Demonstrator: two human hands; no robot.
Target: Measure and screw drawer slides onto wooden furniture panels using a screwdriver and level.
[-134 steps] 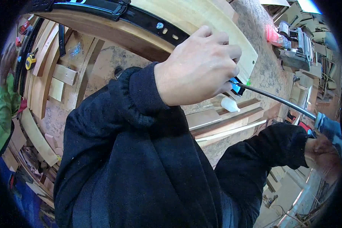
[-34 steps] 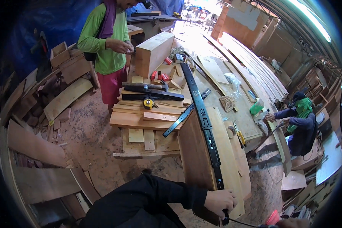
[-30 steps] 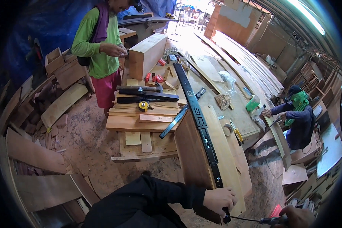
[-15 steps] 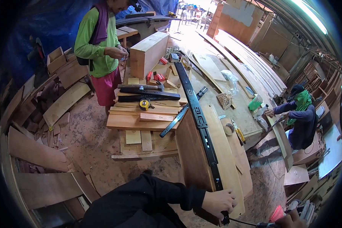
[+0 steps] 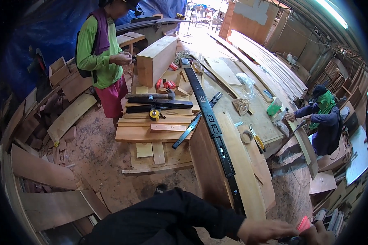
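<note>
My left hand (image 5: 268,231) is at the lower edge, right of the drawer slide's near end, with its fingers closed against my right hand. My right hand (image 5: 318,236), cut off by the lower edge, is closed around a dark-handled screwdriver (image 5: 289,240), mostly hidden between both hands. What my left fingers pinch is hidden. A long black drawer slide (image 5: 216,136) lies extended along the edge of a wooden drawer box (image 5: 210,163). A second slide (image 5: 188,131) crosses beneath it. Beside the box lies a pale board (image 5: 243,171).
On the workbench (image 5: 229,116) lie a hammer (image 5: 151,96), black slides (image 5: 159,107), a yellow tape measure (image 5: 154,114), yellow-handled pliers (image 5: 257,141) and a tape roll (image 5: 247,136). A person in green (image 5: 98,57) stands far left; another (image 5: 325,118) works at right with a board.
My left hand has left the slide's near end and moved right to meet my right hand. The screwdriver's shaft, seen before, is now hidden. The view has shifted slightly.
</note>
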